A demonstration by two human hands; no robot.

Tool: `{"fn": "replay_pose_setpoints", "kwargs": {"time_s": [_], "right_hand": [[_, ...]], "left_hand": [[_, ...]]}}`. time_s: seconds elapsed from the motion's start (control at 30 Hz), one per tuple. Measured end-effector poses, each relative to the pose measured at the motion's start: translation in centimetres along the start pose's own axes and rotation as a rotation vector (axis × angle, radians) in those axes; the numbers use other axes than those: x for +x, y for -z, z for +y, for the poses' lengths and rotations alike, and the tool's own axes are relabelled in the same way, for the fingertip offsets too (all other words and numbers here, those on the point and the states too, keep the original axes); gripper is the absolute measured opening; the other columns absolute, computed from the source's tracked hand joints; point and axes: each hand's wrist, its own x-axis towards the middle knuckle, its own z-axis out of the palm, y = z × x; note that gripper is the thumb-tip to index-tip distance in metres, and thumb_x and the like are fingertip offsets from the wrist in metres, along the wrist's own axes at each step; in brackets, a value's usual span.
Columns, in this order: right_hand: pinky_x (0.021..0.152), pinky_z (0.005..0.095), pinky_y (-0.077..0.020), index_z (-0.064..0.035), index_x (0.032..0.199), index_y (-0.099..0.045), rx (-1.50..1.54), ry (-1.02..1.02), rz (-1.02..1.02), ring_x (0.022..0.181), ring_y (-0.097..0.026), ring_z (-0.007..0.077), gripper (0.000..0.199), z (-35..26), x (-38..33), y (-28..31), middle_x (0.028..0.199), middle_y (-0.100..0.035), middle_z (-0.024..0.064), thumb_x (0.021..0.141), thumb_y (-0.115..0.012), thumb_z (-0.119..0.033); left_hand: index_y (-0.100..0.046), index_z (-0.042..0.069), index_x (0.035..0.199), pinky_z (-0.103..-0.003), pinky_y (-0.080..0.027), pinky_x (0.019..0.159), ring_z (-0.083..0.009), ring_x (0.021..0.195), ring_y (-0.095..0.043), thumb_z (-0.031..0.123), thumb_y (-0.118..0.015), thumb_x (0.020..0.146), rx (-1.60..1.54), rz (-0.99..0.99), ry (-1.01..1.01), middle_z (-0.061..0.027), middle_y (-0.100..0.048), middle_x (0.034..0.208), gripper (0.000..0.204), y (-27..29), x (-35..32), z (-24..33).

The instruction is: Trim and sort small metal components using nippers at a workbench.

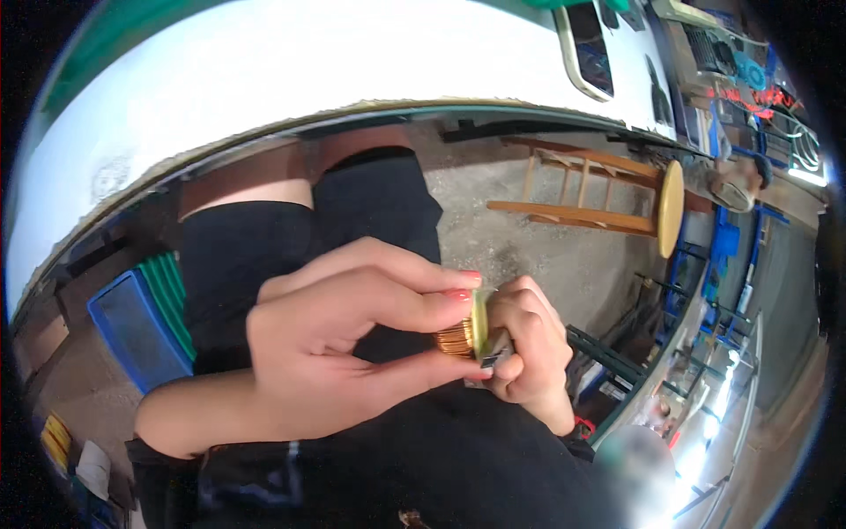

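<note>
Between my two hands is a coil of copper wire [455,339] with a yellow-green end flange [480,323]. My left hand [344,331] grips it from the left, thumb below and fingertips above, touching the flange's edge. On the other side, my right hand [534,342] is closed, its fingers curled round a small dark metal piece [496,350] that meets the flange. Most of that piece is hidden in the fist, so its kind cannot be made out. Both hands are in front of my black shirt, above my lap.
A white-topped table [352,57] stretches across the far side, with a white-framed dark object [589,51] on it. A wooden stool [670,209] stands at the right. Left of my legs is a blue crate [139,329]. Metal racks [705,304] line the right side.
</note>
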Motion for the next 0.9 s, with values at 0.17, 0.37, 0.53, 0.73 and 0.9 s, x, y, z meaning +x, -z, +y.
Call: {"fn": "replay_pose_setpoints", "kwargs": {"time_s": [0.17, 0.37, 0.53, 0.73, 0.9], "right_hand": [[0.058, 0.0392, -0.0435, 0.0047, 0.084, -0.056, -0.291, -0.026, 0.007, 0.060, -0.047, 0.0275, 0.047, 0.8, -1.2, 1.1, 0.072, -0.051, 0.0144, 0.094, -0.045, -0.041], [0.062, 0.0364, -0.0382, 0.0031, 0.085, -0.051, -0.102, -0.095, 0.087, 0.065, -0.043, 0.0258, 0.051, 0.6, 1.4, 0.4, 0.078, -0.048, 0.0149, 0.096, -0.035, -0.044], [0.066, 0.0291, -0.0328, -0.0070, 0.079, -0.041, 0.870, -0.251, 0.320, 0.067, -0.038, 0.0172, 0.046, 0.3, 4.2, 0.7, 0.074, -0.039, 0.0056, 0.096, -0.032, -0.049], [0.077, 0.0376, -0.0427, -0.0055, 0.105, -0.045, 1.697, -0.579, 0.313, 0.078, -0.047, 0.0182, 0.031, -2.0, 5.0, 0.1, 0.086, -0.047, 0.0081, 0.099, -0.033, -0.034], [0.098, 0.0502, -0.0309, -0.0051, 0.112, -0.045, 1.719, -0.529, -0.071, 0.100, -0.046, 0.0271, 0.042, -1.5, 3.3, -0.8, 0.102, -0.047, 0.0137, 0.091, -0.043, -0.042]], "left_hand": [[-0.065, -0.003, 0.090, -0.025, -0.054, 0.072, -0.0190, 0.080, -0.064, -0.004, -0.079, 0.064, 0.018, 0.079, 0.005, -0.0158, -0.063, 0.101, 0.030, -0.7, 0.9, 0.6], [-0.060, -0.001, 0.091, -0.022, -0.052, 0.074, -0.0167, 0.084, -0.060, -0.005, -0.074, 0.070, -0.093, 0.113, 0.122, -0.0115, -0.059, 0.104, 0.026, -0.3, 2.1, 2.0], [-0.053, -0.001, 0.093, -0.026, -0.053, 0.078, -0.0187, 0.087, -0.060, -0.005, -0.070, 0.075, -0.182, 0.158, 0.062, -0.0131, -0.057, 0.107, 0.025, 2.5, 4.6, 7.5], [-0.051, -0.005, 0.095, -0.033, -0.052, 0.090, -0.0264, 0.093, -0.063, 0.007, -0.057, 0.089, -0.280, 0.223, 0.092, -0.0196, -0.060, 0.104, 0.015, 7.6, 10.1, 14.2], [-0.051, -0.011, 0.098, -0.038, -0.050, 0.093, -0.0289, 0.089, -0.062, 0.011, -0.056, 0.090, -0.201, 0.122, 0.175, -0.0202, -0.058, 0.097, 0.024, 9.1, 15.3, 13.7]]}}
